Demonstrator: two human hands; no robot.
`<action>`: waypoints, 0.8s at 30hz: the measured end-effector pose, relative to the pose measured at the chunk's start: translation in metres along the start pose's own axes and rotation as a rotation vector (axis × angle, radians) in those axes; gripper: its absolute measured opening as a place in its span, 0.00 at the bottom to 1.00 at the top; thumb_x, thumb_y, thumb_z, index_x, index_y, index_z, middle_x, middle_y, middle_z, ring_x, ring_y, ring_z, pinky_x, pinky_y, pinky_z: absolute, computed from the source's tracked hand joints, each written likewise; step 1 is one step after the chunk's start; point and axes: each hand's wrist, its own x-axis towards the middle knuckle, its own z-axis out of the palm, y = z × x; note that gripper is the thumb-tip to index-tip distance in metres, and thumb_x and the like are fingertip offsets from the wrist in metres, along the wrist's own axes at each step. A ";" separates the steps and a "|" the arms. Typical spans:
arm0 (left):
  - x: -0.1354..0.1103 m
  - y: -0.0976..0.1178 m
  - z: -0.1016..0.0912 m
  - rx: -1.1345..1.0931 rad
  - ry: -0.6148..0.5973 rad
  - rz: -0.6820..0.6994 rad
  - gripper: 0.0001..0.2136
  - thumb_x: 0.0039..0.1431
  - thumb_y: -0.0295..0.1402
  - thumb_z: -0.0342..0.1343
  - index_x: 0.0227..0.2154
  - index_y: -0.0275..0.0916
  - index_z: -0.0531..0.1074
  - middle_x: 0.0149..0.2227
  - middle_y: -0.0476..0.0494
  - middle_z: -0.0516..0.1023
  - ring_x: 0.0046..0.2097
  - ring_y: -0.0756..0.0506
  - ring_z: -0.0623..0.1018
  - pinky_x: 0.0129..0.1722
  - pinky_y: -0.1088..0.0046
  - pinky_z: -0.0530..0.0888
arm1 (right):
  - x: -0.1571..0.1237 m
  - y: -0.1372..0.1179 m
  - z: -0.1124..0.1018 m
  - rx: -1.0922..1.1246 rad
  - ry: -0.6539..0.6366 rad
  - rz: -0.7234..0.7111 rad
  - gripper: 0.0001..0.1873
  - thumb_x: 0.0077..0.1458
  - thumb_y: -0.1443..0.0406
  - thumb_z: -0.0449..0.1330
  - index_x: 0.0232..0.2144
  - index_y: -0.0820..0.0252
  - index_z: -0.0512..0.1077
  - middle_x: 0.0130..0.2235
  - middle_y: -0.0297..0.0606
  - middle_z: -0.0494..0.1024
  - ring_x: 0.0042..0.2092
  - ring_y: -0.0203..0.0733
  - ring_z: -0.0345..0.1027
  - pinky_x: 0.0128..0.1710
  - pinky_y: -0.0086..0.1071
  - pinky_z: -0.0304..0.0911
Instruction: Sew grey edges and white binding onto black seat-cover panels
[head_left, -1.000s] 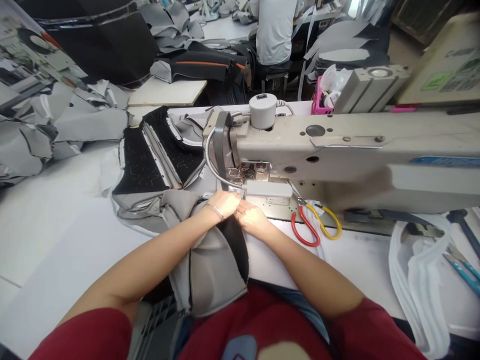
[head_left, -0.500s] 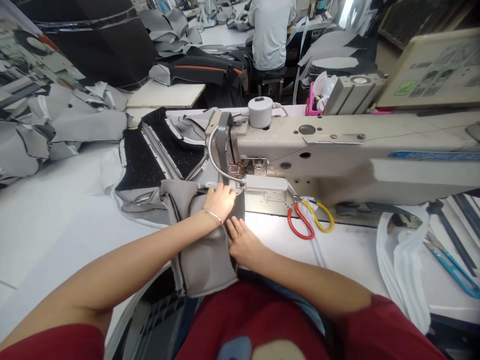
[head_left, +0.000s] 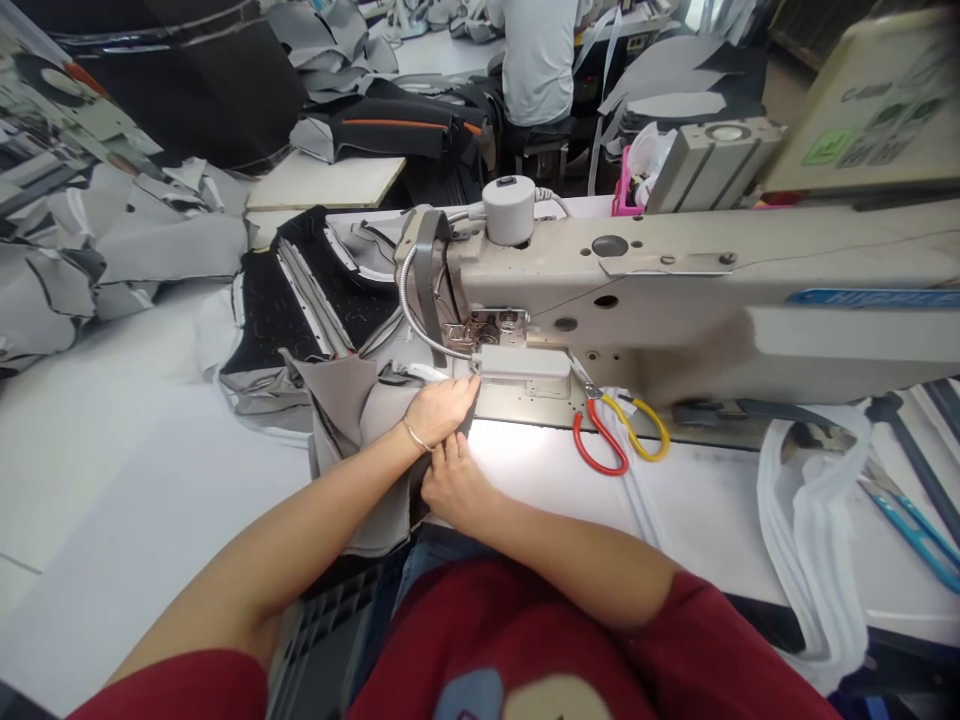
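Observation:
A sewing machine [head_left: 525, 270] stands in front of me, its lamp lighting the needle area. A grey padded fabric piece with dark edging [head_left: 352, 400] lies left of the needle and hangs over the table's front edge. My left hand [head_left: 442, 412], with a bracelet at the wrist, is closed on the fabric just in front of the presser foot area. Just below it, my right hand [head_left: 459, 488] grips the dark edge with its fingers curled. The fingertips of both hands are partly hidden. Behind, the black part of the work [head_left: 292, 300] shows white strips.
Scissors with red and yellow handles [head_left: 619, 430] lie on the machine bed's right side. White strips [head_left: 814, 540] and blue-handled scissors [head_left: 911, 525] are farther right. Grey fabric pieces [head_left: 150, 235] are heaped at left. A co-worker [head_left: 536, 65] sits beyond the machine.
The grey fabric's near end has shifted left and bunched under my hands. My right hand has moved slightly left and its fingers have curled in; the left hand lies flatter over the edge.

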 end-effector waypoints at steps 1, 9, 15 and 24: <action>0.000 -0.001 0.001 0.001 0.004 0.003 0.18 0.60 0.27 0.32 0.52 0.33 0.55 0.33 0.39 0.68 0.36 0.46 0.70 0.33 0.70 0.63 | 0.000 0.000 0.001 -0.001 0.009 0.005 0.17 0.51 0.70 0.50 0.39 0.78 0.69 0.44 0.68 0.66 0.48 0.57 0.60 0.45 0.57 0.52; 0.000 -0.002 0.001 -0.008 -0.009 0.038 0.18 0.60 0.27 0.32 0.50 0.31 0.57 0.33 0.38 0.69 0.36 0.45 0.69 0.33 0.70 0.64 | 0.002 -0.001 0.001 0.001 0.020 0.007 0.16 0.51 0.70 0.49 0.39 0.79 0.70 0.44 0.68 0.66 0.48 0.58 0.61 0.46 0.56 0.52; 0.012 -0.003 -0.011 -0.091 -0.180 -0.109 0.15 0.58 0.27 0.37 0.47 0.38 0.61 0.37 0.41 0.70 0.37 0.47 0.71 0.30 0.73 0.66 | 0.001 0.000 -0.002 0.040 -0.055 -0.005 0.17 0.51 0.69 0.50 0.40 0.76 0.70 0.49 0.68 0.62 0.51 0.59 0.57 0.47 0.58 0.49; 0.017 0.006 -0.015 -0.157 -0.215 -0.231 0.14 0.56 0.27 0.39 0.45 0.38 0.63 0.36 0.41 0.72 0.36 0.45 0.73 0.27 0.73 0.67 | 0.006 0.007 -0.014 0.085 -0.103 0.028 0.14 0.49 0.68 0.52 0.35 0.72 0.73 0.41 0.64 0.69 0.46 0.57 0.61 0.46 0.56 0.49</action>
